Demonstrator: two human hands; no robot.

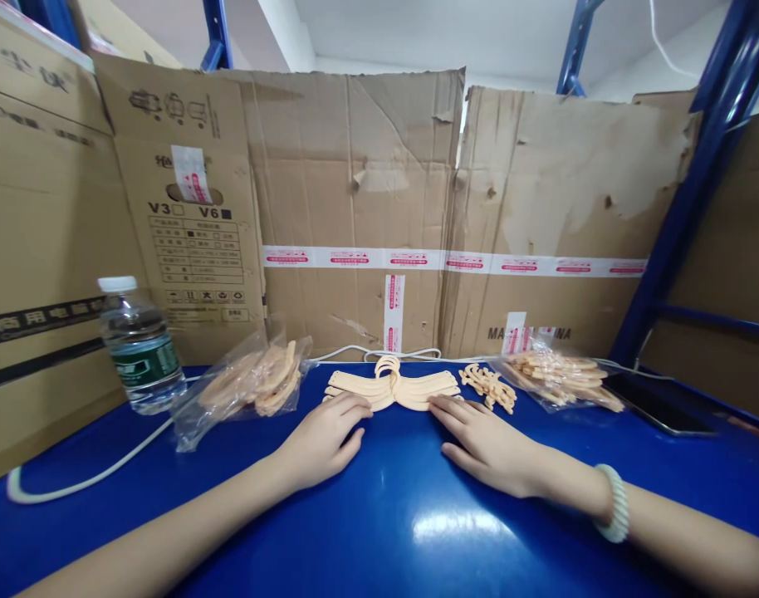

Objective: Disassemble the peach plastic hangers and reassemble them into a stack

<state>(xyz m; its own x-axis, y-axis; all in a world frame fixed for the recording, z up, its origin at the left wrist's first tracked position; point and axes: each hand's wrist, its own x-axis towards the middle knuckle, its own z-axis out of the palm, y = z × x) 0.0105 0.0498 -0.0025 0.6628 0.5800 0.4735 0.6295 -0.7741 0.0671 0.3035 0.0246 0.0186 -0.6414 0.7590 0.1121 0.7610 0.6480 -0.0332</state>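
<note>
A stack of small beige hangers [392,387] lies flat on the blue table [392,515], hooks pointing away from me. My left hand [322,438] rests palm down on the table, fingers stretched, fingertips at the stack's left wing. On the other side my right hand [487,444] lies flat too, its fingertips touching the right wing. Neither hand holds anything. A pale bead bracelet [614,503] sits on my right wrist.
A clear bag of beige parts [248,384] lies left of the stack, a pile of small beige clips [488,387] and another bag [560,378] right of it. Water bottle [140,345] at left, white cable [80,482], dark phone [657,404], cardboard boxes [355,208] behind.
</note>
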